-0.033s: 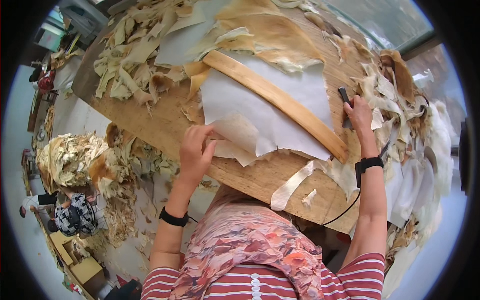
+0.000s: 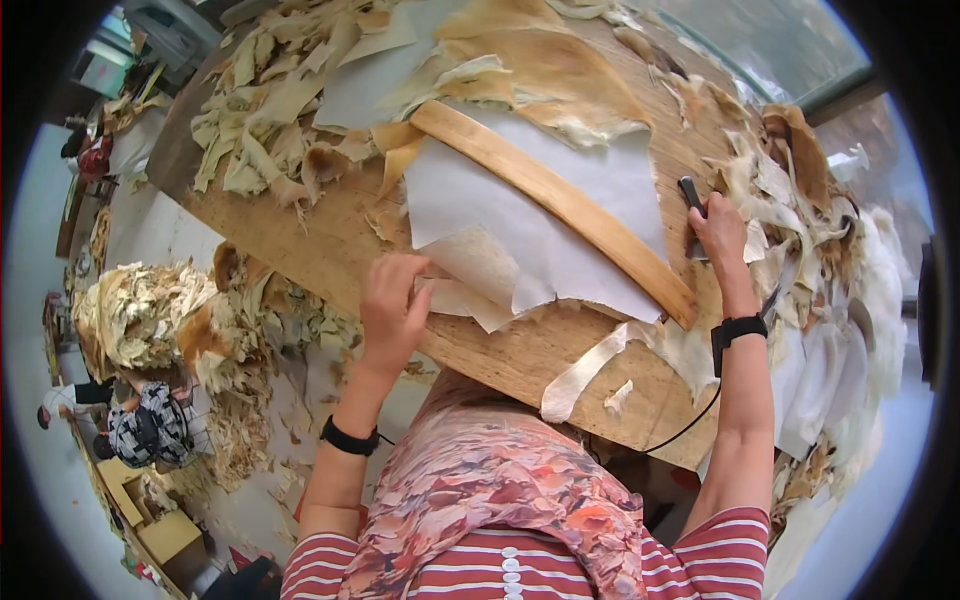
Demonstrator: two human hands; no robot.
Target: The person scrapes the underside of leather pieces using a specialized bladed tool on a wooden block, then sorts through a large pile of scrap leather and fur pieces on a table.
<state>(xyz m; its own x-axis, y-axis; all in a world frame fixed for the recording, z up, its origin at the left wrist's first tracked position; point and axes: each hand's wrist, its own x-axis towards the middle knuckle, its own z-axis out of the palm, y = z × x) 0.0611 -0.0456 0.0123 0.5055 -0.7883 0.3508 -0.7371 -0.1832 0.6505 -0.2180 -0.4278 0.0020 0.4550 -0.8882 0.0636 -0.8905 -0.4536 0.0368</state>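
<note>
Our left hand [image 2: 395, 305] is touching the curled-up corner of a white sheet [image 2: 460, 210] with bent fingers; whether they are pinching it, we cannot tell. The sheet is lying on the desk [image 2: 490, 360] between our hands, ahead and to the right of the left one. Our right hand [image 2: 720, 228] is gripping a dark-handled tool [image 2: 689, 190] just beside the sheet. A wooden slat [image 2: 560, 205] is crossing the sheet between both hands, and pale scraps [image 2: 255, 165] are lying beyond our left hand
</note>
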